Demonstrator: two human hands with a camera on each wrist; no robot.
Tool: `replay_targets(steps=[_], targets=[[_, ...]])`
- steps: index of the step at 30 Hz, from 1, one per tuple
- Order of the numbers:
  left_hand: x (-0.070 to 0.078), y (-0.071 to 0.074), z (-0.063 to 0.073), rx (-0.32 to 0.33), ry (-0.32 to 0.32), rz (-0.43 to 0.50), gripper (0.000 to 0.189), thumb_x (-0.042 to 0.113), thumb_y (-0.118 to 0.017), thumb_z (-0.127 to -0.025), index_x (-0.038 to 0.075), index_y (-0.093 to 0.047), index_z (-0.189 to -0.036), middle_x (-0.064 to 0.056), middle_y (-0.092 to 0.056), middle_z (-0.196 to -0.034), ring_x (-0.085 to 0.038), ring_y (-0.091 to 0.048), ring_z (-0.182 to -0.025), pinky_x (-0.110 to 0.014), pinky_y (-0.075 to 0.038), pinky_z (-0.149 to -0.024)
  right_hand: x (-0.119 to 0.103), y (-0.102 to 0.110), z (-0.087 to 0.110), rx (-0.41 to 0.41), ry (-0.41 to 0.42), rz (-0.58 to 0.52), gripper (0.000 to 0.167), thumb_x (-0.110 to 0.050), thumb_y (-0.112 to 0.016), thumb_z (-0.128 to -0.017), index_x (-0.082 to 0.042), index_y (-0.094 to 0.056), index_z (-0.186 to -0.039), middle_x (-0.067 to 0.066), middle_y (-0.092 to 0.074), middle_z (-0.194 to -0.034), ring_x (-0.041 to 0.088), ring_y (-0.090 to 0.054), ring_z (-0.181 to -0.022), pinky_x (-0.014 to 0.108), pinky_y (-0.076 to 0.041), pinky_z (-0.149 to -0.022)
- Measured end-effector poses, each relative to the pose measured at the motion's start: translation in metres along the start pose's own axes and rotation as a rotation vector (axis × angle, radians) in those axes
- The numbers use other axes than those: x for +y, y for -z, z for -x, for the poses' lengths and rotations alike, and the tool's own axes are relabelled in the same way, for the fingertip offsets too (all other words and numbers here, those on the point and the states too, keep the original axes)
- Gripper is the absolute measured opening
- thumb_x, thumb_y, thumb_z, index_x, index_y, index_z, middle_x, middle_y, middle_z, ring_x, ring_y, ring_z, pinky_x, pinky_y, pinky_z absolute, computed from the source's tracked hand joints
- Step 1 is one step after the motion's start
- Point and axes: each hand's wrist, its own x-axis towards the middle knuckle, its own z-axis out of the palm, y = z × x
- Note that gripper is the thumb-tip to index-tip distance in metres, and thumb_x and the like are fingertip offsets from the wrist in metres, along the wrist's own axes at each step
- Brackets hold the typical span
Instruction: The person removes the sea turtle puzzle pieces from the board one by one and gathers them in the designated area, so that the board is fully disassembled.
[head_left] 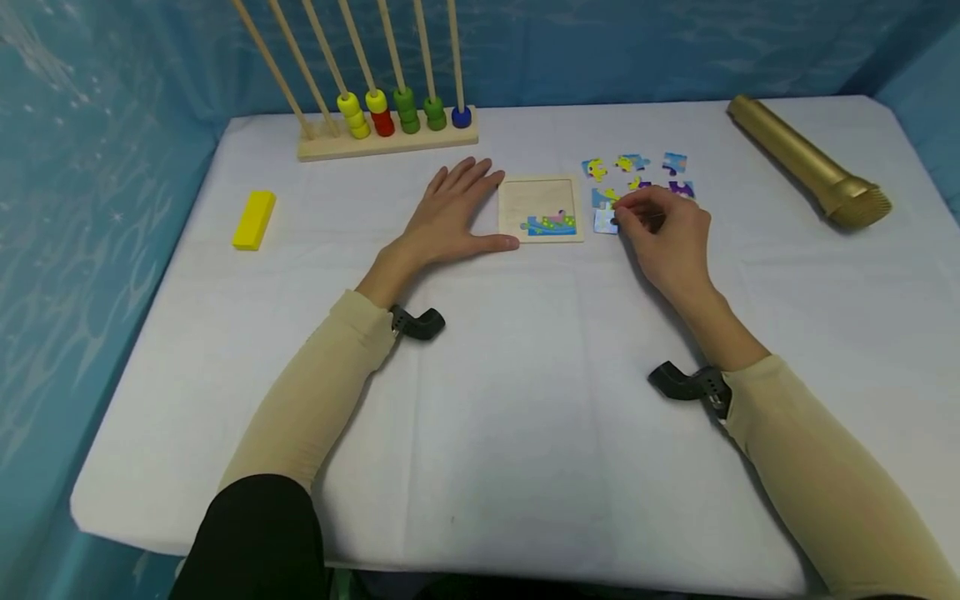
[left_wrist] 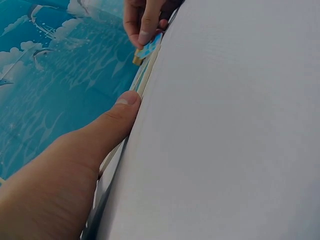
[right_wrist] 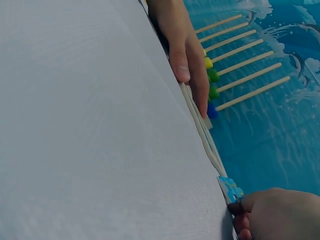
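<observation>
A small square wooden puzzle board lies on the table, with some colourful pieces along the lower part of its recess. My left hand rests at the board's left side, fingers spread and straight; its thumb touches the edge near the lower left corner. Right of the board, my right hand pinches a light blue puzzle piece between thumb and fingers. The right wrist view shows that piece tilted up at the fingertips. Several loose puzzle pieces lie just beyond this hand, some partly hidden by it.
A wooden bead abacus with upright rods and coloured beads stands at the back left. A yellow block lies at the left. At the back right is a gold microphone. White cloth covers the table.
</observation>
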Motion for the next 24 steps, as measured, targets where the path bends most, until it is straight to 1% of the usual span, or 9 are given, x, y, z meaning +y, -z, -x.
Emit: replay_targets(steps=[7,10,13,17,20,24], targets=[[0.0,0.0,-0.001,0.003,-0.005,0.003,0.105,0.077,-0.063,-0.088,0.025,-0.024,-0.17,0.0,-0.013,-0.178,-0.019,0.0,-0.166,-0.045,0.006,-0.133,0.002,0.0,0.002,0.009,0.029,0.023,0.021,-0.017,-0.066,-0.105,-0.001,-0.077,-0.115,0.015,-0.073,-0.1,0.014,-0.054,-0.086,0.016,-0.038,-0.074],[0.0,-0.001,-0.001,0.008,-0.006,0.002,0.105,0.077,-0.064,-0.088,0.025,-0.024,-0.17,0.0,-0.013,-0.178,-0.019,0.0,-0.166,-0.045,0.006,-0.133,0.003,0.0,0.002,0.025,0.056,0.024,0.021,-0.015,-0.067,-0.104,0.001,-0.076,-0.114,0.016,-0.072,-0.098,0.014,-0.053,-0.085,0.016,-0.038,-0.073],[0.0,-0.002,-0.002,0.012,-0.013,0.007,0.105,0.076,-0.064,-0.088,0.024,-0.024,-0.17,-0.001,-0.014,-0.178,-0.02,-0.001,-0.166,-0.046,0.006,-0.133,0.004,-0.001,0.002,0.05,0.065,0.021,0.021,-0.014,-0.066,-0.104,0.001,-0.076,-0.113,0.016,-0.071,-0.097,0.013,-0.053,-0.084,0.016,-0.038,-0.072],[0.0,-0.003,-0.002,0.012,-0.017,0.004,0.105,0.077,-0.064,-0.088,0.024,-0.025,-0.17,-0.001,-0.014,-0.178,-0.02,-0.001,-0.166,-0.046,0.005,-0.133,0.001,-0.004,0.004,0.053,0.077,0.003,0.021,-0.014,-0.065,-0.104,0.002,-0.076,-0.112,0.015,-0.071,-0.095,0.012,-0.052,-0.084,0.016,-0.037,-0.072],[0.0,-0.002,-0.002,0.016,-0.015,0.0,0.106,0.077,-0.065,-0.088,0.024,-0.025,-0.17,-0.001,-0.014,-0.178,-0.02,-0.001,-0.166,-0.047,0.005,-0.133,-0.006,-0.012,0.005,0.026,0.115,-0.029,0.019,-0.013,-0.066,-0.104,0.002,-0.076,-0.111,0.015,-0.071,-0.096,0.013,-0.053,-0.083,0.017,-0.038,-0.071],[0.0,-0.003,-0.002,0.029,-0.019,0.007,0.104,0.075,-0.066,-0.088,0.023,-0.026,-0.169,-0.002,-0.016,-0.178,-0.02,-0.003,-0.166,-0.047,0.005,-0.133,-0.019,-0.025,0.005,-0.047,0.176,-0.07,0.016,-0.01,-0.068,-0.102,0.0,-0.077,-0.111,0.014,-0.071,-0.098,0.017,-0.057,-0.084,0.02,-0.041,-0.073]])
